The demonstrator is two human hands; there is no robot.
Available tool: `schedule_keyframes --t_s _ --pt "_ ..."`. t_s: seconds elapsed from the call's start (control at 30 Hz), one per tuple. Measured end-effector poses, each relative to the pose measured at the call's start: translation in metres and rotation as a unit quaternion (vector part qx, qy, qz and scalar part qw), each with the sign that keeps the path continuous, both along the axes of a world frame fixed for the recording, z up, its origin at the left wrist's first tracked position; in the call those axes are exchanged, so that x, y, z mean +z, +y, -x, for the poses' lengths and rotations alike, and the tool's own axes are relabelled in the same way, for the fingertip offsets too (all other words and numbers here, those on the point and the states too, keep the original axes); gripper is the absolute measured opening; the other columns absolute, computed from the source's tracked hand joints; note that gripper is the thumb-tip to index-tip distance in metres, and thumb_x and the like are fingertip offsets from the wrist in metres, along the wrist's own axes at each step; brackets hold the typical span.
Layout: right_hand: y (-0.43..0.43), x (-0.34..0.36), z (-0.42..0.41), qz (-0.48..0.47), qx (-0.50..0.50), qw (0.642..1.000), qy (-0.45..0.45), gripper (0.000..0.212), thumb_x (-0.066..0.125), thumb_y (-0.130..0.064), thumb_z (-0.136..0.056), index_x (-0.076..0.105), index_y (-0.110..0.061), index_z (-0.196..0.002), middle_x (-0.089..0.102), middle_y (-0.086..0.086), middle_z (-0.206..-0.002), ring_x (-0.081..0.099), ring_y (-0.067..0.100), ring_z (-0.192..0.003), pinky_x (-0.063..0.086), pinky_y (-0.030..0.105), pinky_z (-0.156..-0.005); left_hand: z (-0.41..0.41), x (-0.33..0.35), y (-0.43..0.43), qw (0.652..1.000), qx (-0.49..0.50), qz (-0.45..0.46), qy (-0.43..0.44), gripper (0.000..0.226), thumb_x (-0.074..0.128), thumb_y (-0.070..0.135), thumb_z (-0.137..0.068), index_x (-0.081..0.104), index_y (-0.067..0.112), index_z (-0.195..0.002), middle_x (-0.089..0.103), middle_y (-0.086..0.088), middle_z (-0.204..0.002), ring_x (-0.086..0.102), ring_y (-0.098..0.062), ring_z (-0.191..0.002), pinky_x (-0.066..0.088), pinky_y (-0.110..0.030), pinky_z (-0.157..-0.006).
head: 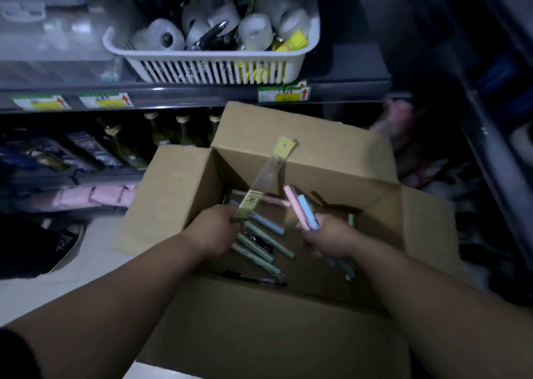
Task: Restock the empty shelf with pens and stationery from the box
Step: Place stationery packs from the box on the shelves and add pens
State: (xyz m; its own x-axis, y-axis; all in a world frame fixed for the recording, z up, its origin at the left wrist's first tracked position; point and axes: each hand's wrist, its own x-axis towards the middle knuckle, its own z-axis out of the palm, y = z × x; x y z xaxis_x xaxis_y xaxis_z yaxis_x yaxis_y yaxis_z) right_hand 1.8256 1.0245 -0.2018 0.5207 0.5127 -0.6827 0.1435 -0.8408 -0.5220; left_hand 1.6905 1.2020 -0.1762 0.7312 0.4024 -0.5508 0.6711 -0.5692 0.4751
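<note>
While both hands are down in the box [173,194], the left hand [215,230] grips a long clear packet [265,177] by its lower end, and the right hand [328,237] clutches a pink and a blue pen [302,208] near the right wall. Loose pens [259,249] lie on the box floor. Lifting straight up should keep the packet's tip clear of the far flap.

White slotted basket [202,57] of tape rolls [255,31] above yellow price labels [105,101]; bottles [182,132] and pink packets [106,195] below
</note>
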Motion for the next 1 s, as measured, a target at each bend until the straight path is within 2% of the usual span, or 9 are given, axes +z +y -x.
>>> schedule_keyframes --t_s 0.17,0.23,0.33,0.43,0.57,0.73,0.8,0.9,1.0 --pt "-0.022 0.067 0.021 -0.183 -0.183 0.966 0.021 0.016 0.058 -0.024 -0.095 0.056 -0.018 -0.081 0.062 -0.005 -0.062 0.056 0.007 -0.051 0.046 0.017 -0.052 -0.008 0.040 -0.009 0.975 0.039 0.164 -0.147 0.024 0.059 0.009 -0.091 0.065 0.016 -0.113 0.072 0.000 -0.102 0.067 -0.010 -0.095 0.053 -0.028 -0.089" --pt "-0.034 0.093 0.030 -0.249 -0.274 0.929 0.009 0.020 0.061 -0.026 -0.093 0.056 -0.015 -0.077 0.059 -0.004 -0.057 0.056 0.009 -0.052 0.048 0.020 -0.052 -0.013 0.061 -0.017 0.957 0.021 0.225 -0.181 0.021 0.057 0.006 -0.093 0.064 0.016 -0.110 0.074 0.006 -0.096 0.068 -0.004 -0.093 0.052 -0.018 -0.083" --pt "-0.061 0.132 0.041 -0.303 -0.401 0.864 -0.023 0.026 0.071 -0.030 -0.086 0.057 -0.016 -0.068 0.056 -0.006 -0.050 0.053 0.007 -0.045 0.046 0.018 -0.045 -0.022 0.090 -0.036 0.940 -0.017 0.270 -0.208 0.020 0.058 0.011 -0.094 0.066 0.019 -0.110 0.075 0.005 -0.096 0.069 -0.007 -0.092 0.051 -0.027 -0.087" --pt "-0.100 0.167 0.047 -0.322 -0.485 0.809 -0.078 0.033 0.074 -0.040 -0.080 0.064 -0.013 -0.063 0.060 0.001 -0.051 0.055 0.012 -0.044 0.045 0.024 -0.045 -0.031 0.116 -0.069 0.926 -0.066 0.294 -0.229 0.018 0.058 0.019 -0.095 0.068 0.027 -0.106 0.074 0.014 -0.088 0.064 0.000 -0.073 0.049 -0.024 -0.076" --pt "-0.161 0.208 0.062 -0.393 -0.557 0.723 -0.117 0.024 0.076 -0.041 -0.077 0.074 -0.017 -0.074 0.065 0.006 -0.060 0.055 0.013 -0.045 0.048 0.031 -0.052 -0.038 0.146 -0.126 0.914 -0.195 0.262 -0.241 0.017 0.050 0.029 -0.098 0.066 0.033 -0.102 0.062 0.020 -0.061 0.047 0.006 -0.048 0.038 -0.011 -0.050" --pt "-0.251 0.243 0.090 -0.431 -0.649 0.602 -0.176 0.026 0.080 -0.025 -0.076 0.059 -0.009 -0.076 0.056 0.005 -0.052 0.051 0.014 -0.042 0.046 0.030 -0.049 -0.038 0.188 -0.210 0.862 -0.389 0.182 -0.271 0.016 0.049 0.032 -0.098 0.063 0.034 -0.089 0.064 0.015 -0.077 0.057 -0.002 -0.074 0.044 -0.021 -0.069" --pt "-0.293 0.251 0.110 -0.436 -0.675 0.563 -0.192 0.020 0.076 -0.016 -0.081 0.059 -0.009 -0.073 0.057 0.004 -0.050 0.053 0.012 -0.042 0.046 0.026 -0.044 -0.036 0.197 -0.252 0.842 -0.414 0.167 -0.303 0.011 0.055 0.031 -0.095 0.061 0.032 -0.105 0.064 0.008 -0.075 0.056 -0.004 -0.068 0.045 -0.027 -0.066" --pt "-0.355 0.258 0.146 -0.431 -0.705 0.523 -0.209 0.016 0.072 -0.013 -0.084 0.058 -0.005 -0.081 0.057 0.004 -0.048 0.054 0.012 -0.041 0.047 0.026 -0.041 -0.026 0.210 -0.320 0.825 -0.457 0.089 -0.320 0.053 0.070 0.051 -0.077 0.037 0.054 -0.118 0.054 0.015 -0.072 0.052 0.003 -0.062 0.043 -0.021 -0.061" --pt "-0.413 0.262 0.180 -0.413 -0.727 0.502 -0.223 0.015 0.072 -0.013 -0.084 0.060 -0.004 -0.087 0.058 0.004 -0.050 0.054 0.013 -0.042 0.047 0.026 -0.043 -0.018 0.220 -0.385 0.778 -0.516 0.030 -0.357 0.056 0.072 0.056 -0.070 0.040 0.054 -0.116 0.054 0.019 -0.084 0.051 0.007 -0.069 0.039 -0.018 -0.064"
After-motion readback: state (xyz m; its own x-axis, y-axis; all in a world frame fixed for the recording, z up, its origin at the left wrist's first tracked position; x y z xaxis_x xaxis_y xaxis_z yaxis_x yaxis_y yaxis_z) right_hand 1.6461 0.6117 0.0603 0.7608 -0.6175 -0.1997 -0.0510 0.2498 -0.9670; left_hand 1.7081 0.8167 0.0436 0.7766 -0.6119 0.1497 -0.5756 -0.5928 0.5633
